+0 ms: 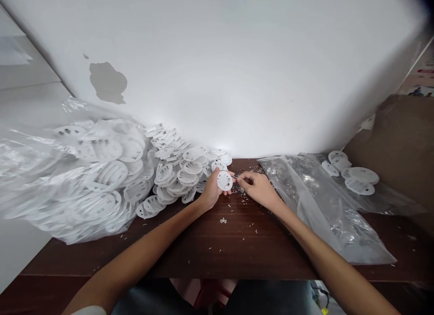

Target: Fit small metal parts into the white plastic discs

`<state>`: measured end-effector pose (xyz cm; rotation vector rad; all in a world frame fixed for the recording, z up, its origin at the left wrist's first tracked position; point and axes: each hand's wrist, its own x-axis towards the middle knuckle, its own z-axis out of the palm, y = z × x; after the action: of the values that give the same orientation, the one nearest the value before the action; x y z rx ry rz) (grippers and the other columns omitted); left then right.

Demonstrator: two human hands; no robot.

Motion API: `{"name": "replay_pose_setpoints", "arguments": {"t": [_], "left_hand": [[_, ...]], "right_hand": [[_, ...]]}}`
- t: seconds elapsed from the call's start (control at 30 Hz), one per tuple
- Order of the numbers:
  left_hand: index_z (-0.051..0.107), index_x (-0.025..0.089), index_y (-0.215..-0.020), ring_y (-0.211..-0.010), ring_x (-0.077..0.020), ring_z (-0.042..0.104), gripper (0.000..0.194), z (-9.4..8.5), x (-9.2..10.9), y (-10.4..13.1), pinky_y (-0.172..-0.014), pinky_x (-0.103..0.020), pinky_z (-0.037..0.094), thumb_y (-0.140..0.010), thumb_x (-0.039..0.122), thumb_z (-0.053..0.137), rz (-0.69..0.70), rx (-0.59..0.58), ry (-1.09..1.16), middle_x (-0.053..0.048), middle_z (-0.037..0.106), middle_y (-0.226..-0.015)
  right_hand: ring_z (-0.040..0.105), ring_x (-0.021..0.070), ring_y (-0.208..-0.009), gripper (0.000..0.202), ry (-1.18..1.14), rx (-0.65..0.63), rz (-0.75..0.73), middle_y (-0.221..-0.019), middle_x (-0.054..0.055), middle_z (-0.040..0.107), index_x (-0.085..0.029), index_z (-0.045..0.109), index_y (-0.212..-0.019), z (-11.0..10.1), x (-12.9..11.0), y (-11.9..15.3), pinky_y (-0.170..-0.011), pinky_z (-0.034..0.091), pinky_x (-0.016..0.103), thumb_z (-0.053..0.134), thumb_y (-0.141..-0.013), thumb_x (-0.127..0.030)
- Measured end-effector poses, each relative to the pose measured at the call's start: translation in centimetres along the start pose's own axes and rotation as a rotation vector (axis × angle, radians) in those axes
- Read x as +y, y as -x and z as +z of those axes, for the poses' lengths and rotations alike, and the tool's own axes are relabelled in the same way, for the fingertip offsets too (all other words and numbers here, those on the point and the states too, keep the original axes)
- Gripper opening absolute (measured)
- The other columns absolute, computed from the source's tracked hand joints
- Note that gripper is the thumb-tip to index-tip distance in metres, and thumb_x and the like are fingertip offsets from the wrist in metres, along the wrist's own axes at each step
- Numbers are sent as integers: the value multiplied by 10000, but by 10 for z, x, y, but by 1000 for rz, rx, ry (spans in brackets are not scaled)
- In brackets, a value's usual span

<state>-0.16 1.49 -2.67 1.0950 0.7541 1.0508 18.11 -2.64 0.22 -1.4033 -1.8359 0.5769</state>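
My left hand (212, 191) is closed around the edge of a white round plastic disc (224, 181) with small slots cut through it. The disc is held up above the table, its flat face toward me. Just to its right, my right hand (256, 186) is pinched around a thin dark tool (236, 177), whose tip points at the disc's edge; its kind is too small to make out. Small white plastic scraps (242, 195) lie scattered on the table beneath and between my hands.
A heap of similar discs (185, 170) lies left of my hands, beside a clear plastic bag (98, 183) full of them. On the right, a flat plastic bag (305, 193) covers the dark wooden table (210, 256), with several discs (361, 179) behind it. A white wall (237, 70) stands behind.
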Motion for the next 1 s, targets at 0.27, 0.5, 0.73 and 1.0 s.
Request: {"name": "replay_pose_setpoints", "arguments": {"t": [0.27,0.5,0.73,1.0], "left_hand": [[736,74,-1075,-490,-143,607,643,1,1,2,-447,-249,401,-992,624,413,-2,-3,27,-129,755,-829],[732,74,-1067,-491,-142,604,618,1,1,1,-446,-250,419,-1018,576,376,-12,10,53,-143,772,-864],[727,59,-1091,-483,-144,605,645,0,-1,1,-434,-249,412,-1011,593,375,-6,4,66,-152,770,-851],[733,64,-1080,-476,-147,600,630,-1,-2,1,-428,-253,404,-1015,579,377,-4,28,71,-153,763,-840]], "right_hand": [[521,156,-547,139,1,23,29,-647,-36,643,-254,695,-928,4,-1,1,-588,347,274,575,-909,-322],[525,152,-550,166,-7,34,21,-667,-19,663,-234,630,-811,8,-1,3,-579,346,273,576,-913,-354],[511,148,-554,161,-46,54,8,-672,-30,654,-234,621,-798,12,1,3,-573,344,272,576,-911,-339],[545,166,-607,141,-68,51,48,-671,-24,643,-235,646,-820,15,3,4,-609,368,279,583,-897,-336]]}}
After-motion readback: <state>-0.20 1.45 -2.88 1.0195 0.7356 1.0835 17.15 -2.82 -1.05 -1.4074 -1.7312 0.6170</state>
